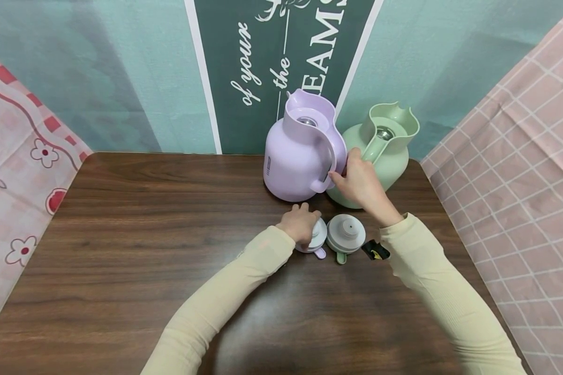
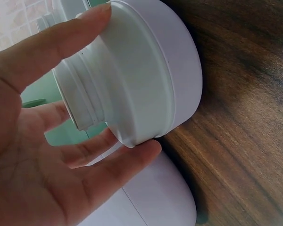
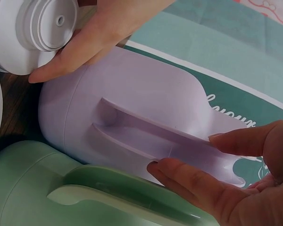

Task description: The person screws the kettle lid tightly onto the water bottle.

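My left hand (image 1: 300,225) spans a white-topped lid with a purple rim (image 2: 177,61), thumb at one side and fingertips at the other. The lid rests on the table, its purple tab pointing toward me. Behind it a lidless purple thermos jug (image 1: 288,161) stands upright. My right hand (image 1: 361,179) is at that jug's handle (image 3: 146,134), with thumb and fingers on either side of it, fairly straight. Close against its right stands a green thermos jug (image 1: 394,161), also lidless. A second lid with a green tab (image 1: 346,233) sits right beside the first.
A small black packet with a yellow mark (image 1: 375,250) lies right of the lids, near my right sleeve. The jugs stand at the back edge of the wooden table (image 1: 145,234), before a printed cloth (image 1: 136,78). Patterned cloths hang on both sides.
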### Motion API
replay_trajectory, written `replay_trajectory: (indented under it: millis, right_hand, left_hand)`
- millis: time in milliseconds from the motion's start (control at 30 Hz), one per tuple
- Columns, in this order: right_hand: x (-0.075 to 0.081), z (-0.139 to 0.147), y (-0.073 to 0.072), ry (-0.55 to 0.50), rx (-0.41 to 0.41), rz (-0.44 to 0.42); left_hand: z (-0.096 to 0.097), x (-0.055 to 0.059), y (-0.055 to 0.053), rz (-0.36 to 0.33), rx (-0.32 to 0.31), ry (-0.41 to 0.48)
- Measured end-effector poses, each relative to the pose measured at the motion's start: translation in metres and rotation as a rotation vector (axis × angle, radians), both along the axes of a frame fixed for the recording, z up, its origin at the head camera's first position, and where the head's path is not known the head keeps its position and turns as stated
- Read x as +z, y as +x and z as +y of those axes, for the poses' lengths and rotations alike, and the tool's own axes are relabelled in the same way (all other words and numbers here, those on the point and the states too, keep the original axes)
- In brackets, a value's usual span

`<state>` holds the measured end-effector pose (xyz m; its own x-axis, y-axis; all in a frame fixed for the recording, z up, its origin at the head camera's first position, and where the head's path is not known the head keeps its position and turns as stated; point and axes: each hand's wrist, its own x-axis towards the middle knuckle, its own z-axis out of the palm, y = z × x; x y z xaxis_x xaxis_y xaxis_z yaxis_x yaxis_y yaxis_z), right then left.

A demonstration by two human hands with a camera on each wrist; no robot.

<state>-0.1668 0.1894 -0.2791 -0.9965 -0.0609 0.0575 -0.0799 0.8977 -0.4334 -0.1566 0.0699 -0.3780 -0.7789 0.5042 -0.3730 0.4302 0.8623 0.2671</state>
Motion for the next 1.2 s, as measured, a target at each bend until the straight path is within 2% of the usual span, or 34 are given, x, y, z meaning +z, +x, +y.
replay_trajectory:
  millis: [367, 833, 1000, 1200]
  right_hand:
    - [0.0000, -0.0002, 0.0007, 0.005, 0.004, 0.016]
    - [-0.0015, 0.0002, -0.0005, -0.021, -0.009, 0.008]
    - [-0.0016, 0.0002, -0.0012, -0.028, -0.014, 0.003]
    - [-0.0002, 0.0005, -0.0008, -0.039, -0.018, -0.018]
  left_hand:
    - [0.0005, 0.0019, 0.0004, -0.007, 0.003, -0.011]
    - [-0.0001, -0.0011, 0.0017, -0.003, 0.025, 0.000]
    - [-0.0022, 0.0006, 0.0019, -0.021, 0.037, 0.004]
    - [-0.0084, 0.0078, 0.0012, -0.042, 0.040, 0.013]
